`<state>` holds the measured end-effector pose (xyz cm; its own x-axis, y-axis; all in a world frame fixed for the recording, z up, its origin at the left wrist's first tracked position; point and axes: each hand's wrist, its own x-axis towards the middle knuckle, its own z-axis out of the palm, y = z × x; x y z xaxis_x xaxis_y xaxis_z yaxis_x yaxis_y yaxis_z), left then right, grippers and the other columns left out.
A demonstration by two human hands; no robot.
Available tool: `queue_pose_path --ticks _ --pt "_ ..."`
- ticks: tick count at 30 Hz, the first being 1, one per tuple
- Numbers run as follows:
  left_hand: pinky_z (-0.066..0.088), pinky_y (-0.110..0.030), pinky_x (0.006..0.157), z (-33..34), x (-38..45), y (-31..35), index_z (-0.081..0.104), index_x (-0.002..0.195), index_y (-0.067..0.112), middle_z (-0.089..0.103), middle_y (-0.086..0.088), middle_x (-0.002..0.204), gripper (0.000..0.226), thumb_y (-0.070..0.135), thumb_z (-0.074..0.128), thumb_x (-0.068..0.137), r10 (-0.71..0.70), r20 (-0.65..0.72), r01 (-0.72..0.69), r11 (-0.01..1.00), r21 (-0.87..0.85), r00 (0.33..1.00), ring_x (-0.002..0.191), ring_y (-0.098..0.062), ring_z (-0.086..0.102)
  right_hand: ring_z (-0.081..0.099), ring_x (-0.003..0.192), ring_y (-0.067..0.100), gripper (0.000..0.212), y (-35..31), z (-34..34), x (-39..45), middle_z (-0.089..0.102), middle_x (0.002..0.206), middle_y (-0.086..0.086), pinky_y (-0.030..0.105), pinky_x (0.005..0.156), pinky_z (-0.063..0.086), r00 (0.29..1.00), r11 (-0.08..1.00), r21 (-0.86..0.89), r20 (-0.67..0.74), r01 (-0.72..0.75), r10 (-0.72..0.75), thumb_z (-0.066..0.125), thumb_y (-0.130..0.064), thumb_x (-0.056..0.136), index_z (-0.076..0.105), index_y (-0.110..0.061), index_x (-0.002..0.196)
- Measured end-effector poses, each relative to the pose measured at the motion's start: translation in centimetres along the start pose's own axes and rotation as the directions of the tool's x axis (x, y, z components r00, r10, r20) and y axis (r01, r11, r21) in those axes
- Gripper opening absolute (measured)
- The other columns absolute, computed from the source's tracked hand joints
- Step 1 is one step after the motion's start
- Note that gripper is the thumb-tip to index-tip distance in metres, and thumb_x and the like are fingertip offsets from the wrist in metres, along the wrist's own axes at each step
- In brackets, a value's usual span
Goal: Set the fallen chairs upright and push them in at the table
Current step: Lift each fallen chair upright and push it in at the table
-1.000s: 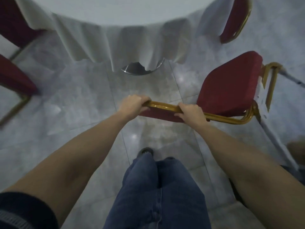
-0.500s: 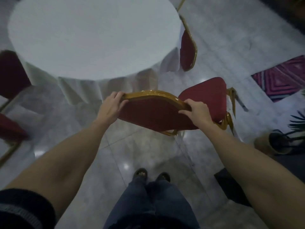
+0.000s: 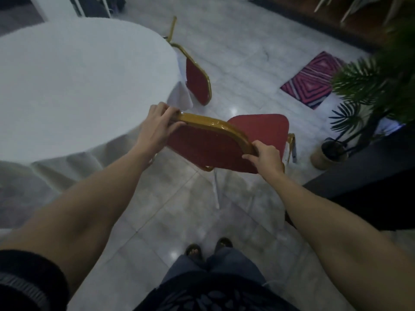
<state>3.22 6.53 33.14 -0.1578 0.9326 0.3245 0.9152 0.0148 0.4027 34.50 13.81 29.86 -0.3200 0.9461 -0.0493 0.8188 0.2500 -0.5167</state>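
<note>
A red padded chair with a gold frame (image 3: 208, 149) stands almost upright in front of me, its seat (image 3: 260, 129) beyond the backrest. My left hand (image 3: 157, 124) grips the backrest's top left corner. My right hand (image 3: 267, 156) holds the right end of the top rail. The round table with a white cloth (image 3: 78, 81) is to the left of the chair, close to my left hand. A second red chair (image 3: 197, 81) stands pushed against the table's far right side.
A potted palm (image 3: 368, 93) in a pot (image 3: 330, 153) stands at the right, next to a dark counter (image 3: 363, 189). A pink patterned mat (image 3: 312, 79) lies on the tiled floor beyond the chair. My feet (image 3: 208, 248) are on the tiles below.
The chair has gone from lying on its side near the floor to nearly upright, lifted by both hands on its backrest. My view has risen and turned right.
</note>
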Motion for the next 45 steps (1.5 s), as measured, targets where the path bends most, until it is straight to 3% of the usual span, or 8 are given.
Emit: queue_pose_path --ticks 3,8,11,15,23,29,34,45 --pt "0.045 -0.040 0.084 0.0 1.4 1.7 0.060 0.111 0.011 0.056 -0.012 0.106 0.046 0.050 0.053 0.089 0.148 0.014 -0.149 0.988 0.045 0.989 0.102 -0.031 0.048 0.065 0.076 0.019 0.025 1.3 0.3 -2.2 0.064 0.080 -0.003 0.030 0.069 0.050 0.999 0.999 -0.037 -0.019 -0.035 0.035 0.072 -0.033 0.085 0.060 -0.016 0.097" --pt "0.046 -0.040 0.081 1.2 1.2 4.0 0.057 0.111 0.012 0.057 -0.011 0.107 0.051 0.057 0.047 0.089 0.335 0.079 -0.341 0.936 0.088 0.939 0.098 -0.031 0.049 0.066 0.086 0.025 0.028 3.1 2.3 -5.7 0.069 0.092 0.004 0.036 0.077 0.052 0.989 0.983 -0.103 -0.008 -0.150 0.150 0.068 -0.034 0.088 0.059 -0.016 0.107" --pt "0.042 -0.036 0.082 2.0 0.4 5.4 0.058 0.110 0.011 0.057 -0.012 0.107 0.050 0.056 0.048 0.090 0.427 0.088 -0.434 0.895 0.103 0.900 0.097 -0.031 0.050 0.065 0.085 0.026 0.027 4.4 3.5 -7.8 0.067 0.091 0.004 0.032 0.070 0.050 0.972 0.971 -0.038 -0.022 -0.236 0.235 0.068 -0.032 0.088 0.059 -0.016 0.108" --pt "0.036 -0.029 0.081 2.6 -0.1 8.1 0.059 0.107 0.010 0.056 -0.011 0.104 0.050 0.056 0.049 0.090 0.538 0.154 -0.555 0.826 0.098 0.829 0.092 -0.027 0.049 0.065 0.088 0.028 0.028 6.6 3.9 -10.3 0.070 0.094 0.006 0.039 0.078 0.055 0.945 0.944 0.081 -0.050 -0.319 0.324 0.071 -0.029 0.085 0.063 -0.016 0.108" --pt "0.035 -0.026 0.073 5.8 -2.6 12.5 0.055 0.103 0.014 0.056 -0.002 0.098 0.050 0.062 0.049 0.087 0.652 0.336 -0.690 0.724 -0.009 0.680 0.085 -0.020 0.053 0.065 0.090 0.027 0.028 9.9 6.1 -16.8 0.070 0.097 0.009 0.036 0.079 0.054 0.862 0.850 0.224 -0.070 -0.476 0.501 0.068 -0.031 0.089 0.063 -0.015 0.111" --pt "0.042 -0.032 0.083 5.2 -1.6 9.9 0.054 0.119 0.016 0.056 -0.005 0.114 0.062 0.066 0.049 0.083 0.535 0.369 -0.552 0.831 -0.067 0.760 0.100 -0.023 0.054 0.062 0.109 0.023 0.049 8.3 5.2 -18.6 0.066 0.120 0.008 0.033 0.088 0.053 0.900 0.920 0.251 -0.246 -0.300 0.360 0.064 -0.031 0.092 0.052 -0.016 0.137" --pt "0.044 -0.042 0.092 4.0 -1.1 6.3 0.051 0.124 0.013 0.054 -0.011 0.123 0.053 0.054 0.047 0.091 0.316 0.425 -0.349 0.937 -0.002 0.848 0.109 -0.029 0.053 0.059 0.121 0.025 0.049 6.0 4.9 -19.6 0.060 0.132 0.013 0.037 0.099 0.051 0.848 0.991 0.127 -0.529 0.048 0.027 0.064 -0.016 0.092 0.049 -0.003 0.137" --pt "0.041 -0.040 0.090 3.3 -8.5 10.3 0.055 0.118 0.008 0.056 -0.014 0.117 0.043 0.042 0.057 0.090 0.109 0.317 -0.126 0.991 0.033 0.942 0.107 -0.032 0.051 0.059 0.121 0.022 0.043 8.6 2.1 -20.5 0.062 0.130 0.010 0.035 0.102 0.049 0.834 0.950 -0.070 -0.461 0.305 -0.302 0.065 -0.009 0.090 0.058 -0.004 0.131"
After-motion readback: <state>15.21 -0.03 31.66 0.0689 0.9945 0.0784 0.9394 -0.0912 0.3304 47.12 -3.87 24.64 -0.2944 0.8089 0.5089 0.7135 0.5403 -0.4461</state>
